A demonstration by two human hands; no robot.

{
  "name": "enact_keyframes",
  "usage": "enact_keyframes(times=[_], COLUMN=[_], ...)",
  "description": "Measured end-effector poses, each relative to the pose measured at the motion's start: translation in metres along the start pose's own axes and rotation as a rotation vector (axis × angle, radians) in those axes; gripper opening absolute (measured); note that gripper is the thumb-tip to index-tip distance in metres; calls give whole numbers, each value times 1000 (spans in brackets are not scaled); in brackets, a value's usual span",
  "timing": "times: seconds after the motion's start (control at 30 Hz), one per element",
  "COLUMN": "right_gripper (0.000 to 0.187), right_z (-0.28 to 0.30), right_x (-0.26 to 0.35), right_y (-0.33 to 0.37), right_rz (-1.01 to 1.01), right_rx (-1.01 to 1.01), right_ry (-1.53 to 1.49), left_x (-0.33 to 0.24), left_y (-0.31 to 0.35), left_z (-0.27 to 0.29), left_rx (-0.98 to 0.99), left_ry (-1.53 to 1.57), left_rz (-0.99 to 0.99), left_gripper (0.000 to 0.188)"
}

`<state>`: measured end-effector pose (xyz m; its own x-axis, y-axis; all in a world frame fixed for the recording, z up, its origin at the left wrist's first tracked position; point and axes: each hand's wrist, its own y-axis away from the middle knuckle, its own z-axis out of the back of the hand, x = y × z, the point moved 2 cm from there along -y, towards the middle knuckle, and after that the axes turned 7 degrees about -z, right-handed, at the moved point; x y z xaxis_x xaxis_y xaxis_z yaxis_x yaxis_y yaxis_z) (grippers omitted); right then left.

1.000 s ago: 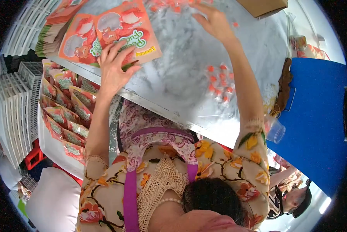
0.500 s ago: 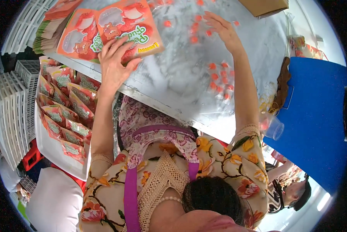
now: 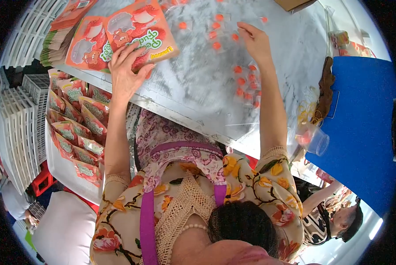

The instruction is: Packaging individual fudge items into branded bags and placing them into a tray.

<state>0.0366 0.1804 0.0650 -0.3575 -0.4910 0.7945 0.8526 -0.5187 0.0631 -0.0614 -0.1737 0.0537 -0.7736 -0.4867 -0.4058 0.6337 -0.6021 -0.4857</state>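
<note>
The left hand [image 3: 126, 73], at the upper left of the frame, lies across the lower edge of a flat coral-pink printed candy pouch [image 3: 140, 28], its fingers slightly spread over the front and its thumb reaching below; whether it pinches the edge or only presses it down, I cannot tell. The right hand [image 3: 257, 44], upper right of centre, hangs over the marbled tabletop [image 3: 189, 75] with fingertips a little parted and nothing visible between them. Just beside them is a loose scatter of clear-wrapped red sweets [image 3: 216, 45]; a tighter cluster of wrapped sweets [image 3: 240, 81] lies below, near the wrist.

The step in hand looks like counting or separating sweets while the pouch is kept steady. Taking any of them would call for a light pinch or a sweep of the fingertips, as the wrappers look slack and slippery.

The pouch, tilted in the upper left, shows a pale window, a cartoon bear and red fruit, and looks smooth and unfilled. It overlaps a second printed pouch [image 3: 85, 44] to its left, near a pile of stacked pouches [image 3: 59, 42]. Plumper filled pouches [image 3: 92, 110] stand in rows on a white tray [image 3: 63, 170] at the left.
</note>
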Motion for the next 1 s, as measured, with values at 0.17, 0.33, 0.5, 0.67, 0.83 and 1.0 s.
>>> enact_keyframes(times=[0.17,0.33,0.5,0.67,0.83,1.0], right_gripper=[24,22,30,47,50,48], right_z=[-63,-99,-54,-35,-47,-30], right_x=[63,64,28,19,15,15], right_y=[5,-10,-4,-27,-26,15], right_rz=[483,858,753,606,419,354], right_rx=[-3,-95,-92,-287,-311,39], right_ry=[179,516,624,373,508,612], left_x=[1,-4,2,-1,-1,4], left_y=[2,-2,4,1,-2,2], left_z=[-3,-2,1,2,5,10], left_rx=[-4,5,-33,-36,45,60], left_ry=[7,7,32,23,47,129], left_rz=[11,-1,15,-35,-77,-74], left_gripper=[47,45,45,41,38,34])
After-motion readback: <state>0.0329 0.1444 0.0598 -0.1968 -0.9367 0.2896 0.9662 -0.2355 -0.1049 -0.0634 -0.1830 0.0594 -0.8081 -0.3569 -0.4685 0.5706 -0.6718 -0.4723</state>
